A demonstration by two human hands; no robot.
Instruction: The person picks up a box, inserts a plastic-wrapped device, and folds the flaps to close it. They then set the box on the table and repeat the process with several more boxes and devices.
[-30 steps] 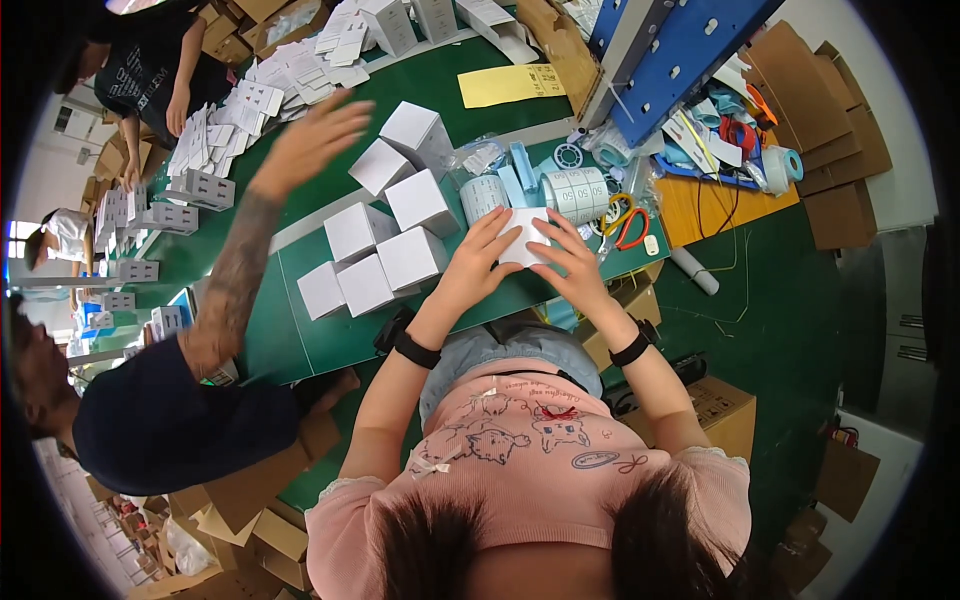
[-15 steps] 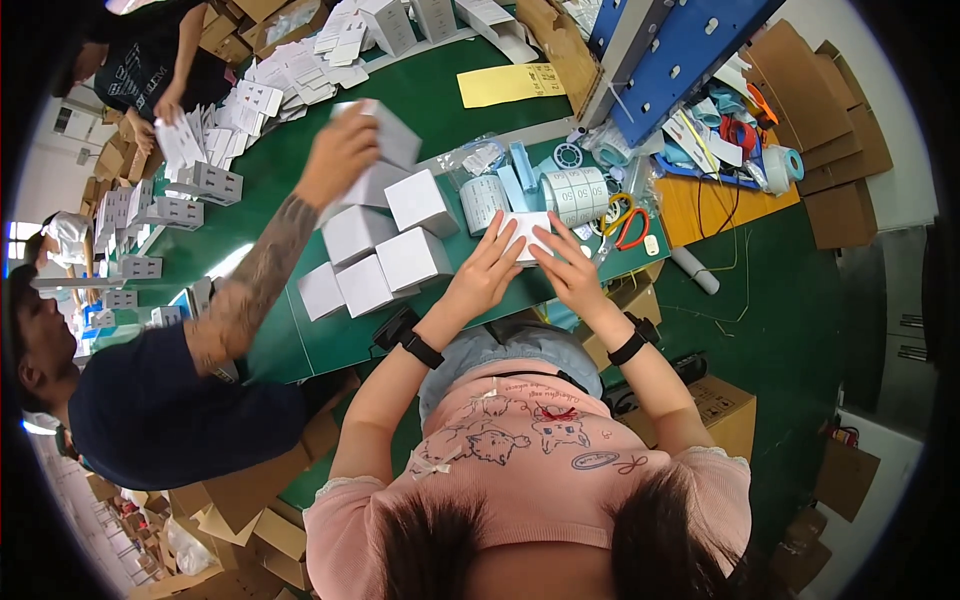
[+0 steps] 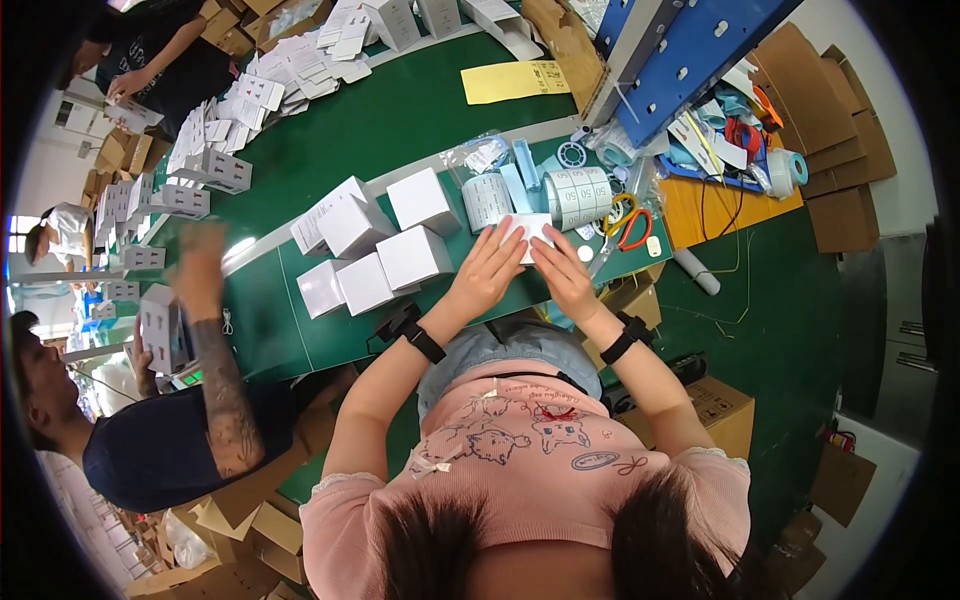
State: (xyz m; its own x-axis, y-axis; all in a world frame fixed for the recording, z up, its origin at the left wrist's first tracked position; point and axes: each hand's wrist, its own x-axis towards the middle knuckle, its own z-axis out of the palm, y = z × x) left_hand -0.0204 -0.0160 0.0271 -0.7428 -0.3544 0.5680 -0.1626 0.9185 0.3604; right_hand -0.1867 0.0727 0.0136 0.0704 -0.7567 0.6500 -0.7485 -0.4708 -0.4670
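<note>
Plainly seen from the head camera: the small white box [image 3: 530, 237] was between the wearer's two hands, over the near right part of the green desk [image 3: 390, 125]; could not tell whether it rested there or was lifted. Left hand [image 3: 482, 276] came at it from the left, fingers laid close together over its top; right hand [image 3: 566, 280] mirrored it from the right, fingers also narrow, the two holding the box between them. Just beyond stood two printed label rolls [image 3: 579, 197], with scissors [image 3: 634, 230] to the right. Left of the hands, a cluster of white boxes [image 3: 412, 257] sat on the desk. Farther back lay a yellow sheet [image 3: 515, 83] and, toward the far left, many flat white cartons [image 3: 258, 97]. At the left edge a co-worker's hand [image 3: 203, 255] was blurred, its fingers unreadable.
</note>
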